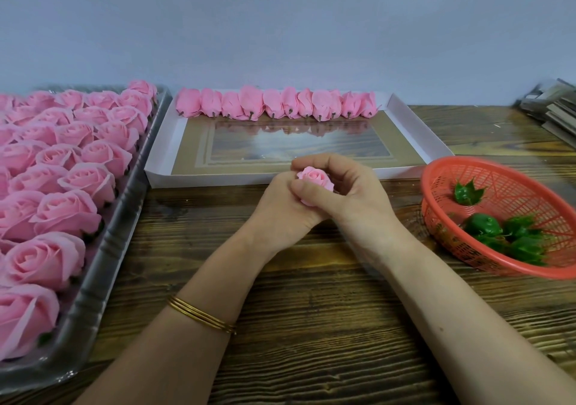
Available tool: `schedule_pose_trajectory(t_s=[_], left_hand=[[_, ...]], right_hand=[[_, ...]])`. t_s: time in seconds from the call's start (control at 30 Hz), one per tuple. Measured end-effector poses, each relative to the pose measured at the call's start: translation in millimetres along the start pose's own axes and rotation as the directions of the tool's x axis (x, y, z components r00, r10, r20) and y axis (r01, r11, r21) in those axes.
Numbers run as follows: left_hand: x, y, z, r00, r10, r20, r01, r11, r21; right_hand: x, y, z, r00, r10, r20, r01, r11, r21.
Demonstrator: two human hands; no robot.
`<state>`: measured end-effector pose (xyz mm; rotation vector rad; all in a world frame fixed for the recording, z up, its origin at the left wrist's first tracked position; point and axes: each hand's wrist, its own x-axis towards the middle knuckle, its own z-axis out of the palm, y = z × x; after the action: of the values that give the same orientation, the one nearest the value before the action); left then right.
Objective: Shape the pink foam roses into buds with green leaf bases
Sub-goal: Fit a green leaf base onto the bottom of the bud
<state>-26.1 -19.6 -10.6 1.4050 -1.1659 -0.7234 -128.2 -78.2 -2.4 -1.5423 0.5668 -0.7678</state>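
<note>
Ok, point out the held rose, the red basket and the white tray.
held rose (313,178), head view, its pink petal top.
red basket (523,195), head view, its bare inner wall.
white tray (416,130), head view, its right wall.

On the bench (311,326), a tray (93,295) lies along the left edge, filled with rows of roses (65,217). Just right of it, at the middle of the back edge, lies a shallow box (414,124) with a row of buds (274,103) along its far wall. A basket (442,167) sits at the right edge, leaf bases (511,236) in it. A stack (551,105) occupies the back right corner. Before the box, the left hand (280,214) and right hand (355,199) hold a single rose (314,180) between them
</note>
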Motion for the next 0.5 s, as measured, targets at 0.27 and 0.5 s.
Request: schedule_pose_trajectory(t_s=[0.27, 0.5], left_hand=[[-0.1, -1.4, -0.4, 1.000, 0.021, -0.001, -0.021, 0.997, 0.076], [0.5, -0.5, 4.0, 0.997, 0.012, -0.072, 0.005, 0.973, 0.233]], right_hand=[[-1.1, -3.1, 2.6, 1.000, 0.009, -0.019, -0.009, 1.000, 0.004], [-1.5, -2.2, 8.5, 0.991, -0.093, -0.099, 0.072, 0.978, -0.197]])
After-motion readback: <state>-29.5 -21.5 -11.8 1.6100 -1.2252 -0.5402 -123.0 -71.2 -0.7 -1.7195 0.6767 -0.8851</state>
